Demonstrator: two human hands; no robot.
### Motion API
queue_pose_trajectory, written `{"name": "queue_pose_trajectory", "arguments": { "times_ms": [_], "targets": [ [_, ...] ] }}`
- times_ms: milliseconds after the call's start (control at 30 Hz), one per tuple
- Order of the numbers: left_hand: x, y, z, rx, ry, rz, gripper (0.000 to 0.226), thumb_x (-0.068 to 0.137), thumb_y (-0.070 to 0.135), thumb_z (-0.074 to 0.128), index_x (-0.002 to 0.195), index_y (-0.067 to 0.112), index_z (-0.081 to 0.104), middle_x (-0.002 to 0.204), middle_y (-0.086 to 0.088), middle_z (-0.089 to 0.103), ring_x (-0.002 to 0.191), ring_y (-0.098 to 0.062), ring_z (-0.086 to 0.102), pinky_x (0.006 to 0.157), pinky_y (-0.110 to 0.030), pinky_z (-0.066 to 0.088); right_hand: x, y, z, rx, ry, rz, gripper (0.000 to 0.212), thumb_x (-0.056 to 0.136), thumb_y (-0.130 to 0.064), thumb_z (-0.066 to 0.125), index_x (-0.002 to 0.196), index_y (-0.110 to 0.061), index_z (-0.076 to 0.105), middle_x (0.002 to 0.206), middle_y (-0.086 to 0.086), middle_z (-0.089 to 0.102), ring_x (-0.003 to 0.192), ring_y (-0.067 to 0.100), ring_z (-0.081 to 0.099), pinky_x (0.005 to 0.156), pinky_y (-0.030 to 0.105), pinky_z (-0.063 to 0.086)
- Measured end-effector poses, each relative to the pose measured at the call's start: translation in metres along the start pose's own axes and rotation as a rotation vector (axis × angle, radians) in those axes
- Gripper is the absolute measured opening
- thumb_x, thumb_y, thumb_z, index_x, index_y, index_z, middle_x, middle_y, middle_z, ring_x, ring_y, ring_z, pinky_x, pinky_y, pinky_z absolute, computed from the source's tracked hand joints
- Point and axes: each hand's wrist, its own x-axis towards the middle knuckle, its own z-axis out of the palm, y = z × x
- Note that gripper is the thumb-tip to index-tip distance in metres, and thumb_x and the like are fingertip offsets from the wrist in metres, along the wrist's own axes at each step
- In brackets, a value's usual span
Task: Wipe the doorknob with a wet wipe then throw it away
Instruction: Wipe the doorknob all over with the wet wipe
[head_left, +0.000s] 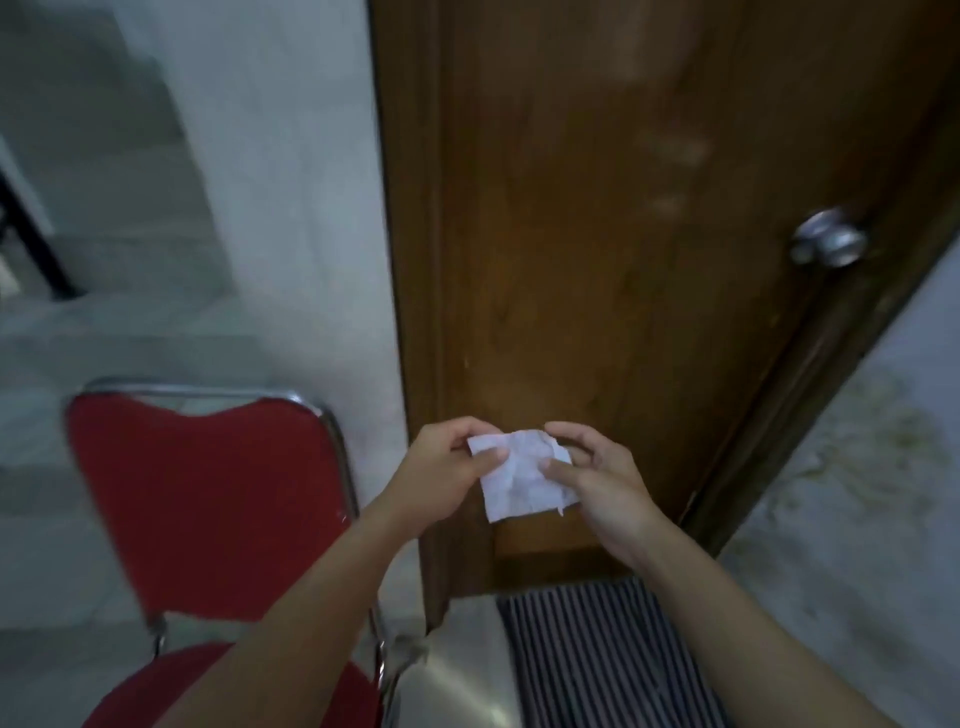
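Observation:
A crumpled white wet wipe (519, 480) is stretched between both my hands, low in front of the brown wooden door (597, 234). My left hand (447, 467) pinches its left edge with thumb and fingers. My right hand (597, 478) grips its right edge the same way. The round silver doorknob (829, 239) sits on the door far up and to the right of my hands, untouched.
A red chair with a chrome frame (208, 499) stands at the left against the white wall (291, 208). A striped mat (602, 654) lies on the floor at the door's foot. The door frame (810, 374) runs diagonally at the right.

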Motion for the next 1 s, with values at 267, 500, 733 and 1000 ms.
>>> {"name": "queue_pose_trajectory", "arguments": {
  "times_ms": [267,500,733,1000],
  "targets": [
    [0.051,0.139,0.075,-0.182,-0.016,0.065,0.018,0.094,0.027,0.047,0.102,0.013,0.054,0.102,-0.003,0.063,0.095,-0.015,0.066,0.078,-0.03,0.058,-0.011,-0.103,-0.117,-0.005,0.1,-0.25,0.021,0.081,-0.015,0.066,0.102,-0.017,0.062,0.104,0.007,0.069,0.091,0.017,0.069,0.073,0.032,0.058],
    [0.087,0.207,0.136,-0.324,0.012,0.049,0.023,0.091,0.014,0.053,0.114,0.019,0.054,0.114,-0.005,0.058,0.101,-0.019,0.063,0.079,-0.029,0.057,-0.008,-0.136,-0.198,-0.164,0.397,-0.352,0.042,0.068,-0.028,0.079,0.101,-0.022,0.054,0.096,-0.004,0.059,0.089,0.01,0.058,0.068,0.02,0.049],
    [0.129,0.234,0.164,-0.296,-0.077,0.061,0.03,0.086,0.008,0.058,0.112,0.024,0.056,0.117,-0.008,0.056,0.106,-0.022,0.059,0.088,-0.035,0.054,0.01,-0.148,-0.227,-0.163,0.299,-0.442,0.019,0.088,-0.032,0.054,0.085,-0.017,0.065,0.083,0.002,0.065,0.081,0.015,0.062,0.067,0.02,0.046],
    [0.216,0.245,0.174,-0.195,-0.146,0.191,0.03,0.085,0.008,0.058,0.11,0.024,0.057,0.108,-0.004,0.065,0.1,-0.019,0.063,0.079,-0.032,0.056,0.071,-0.161,-0.245,0.023,0.153,-0.443,0.023,0.084,-0.027,0.062,0.107,-0.025,0.061,0.105,0.004,0.067,0.095,0.019,0.066,0.088,0.044,0.055]
  ]
}}
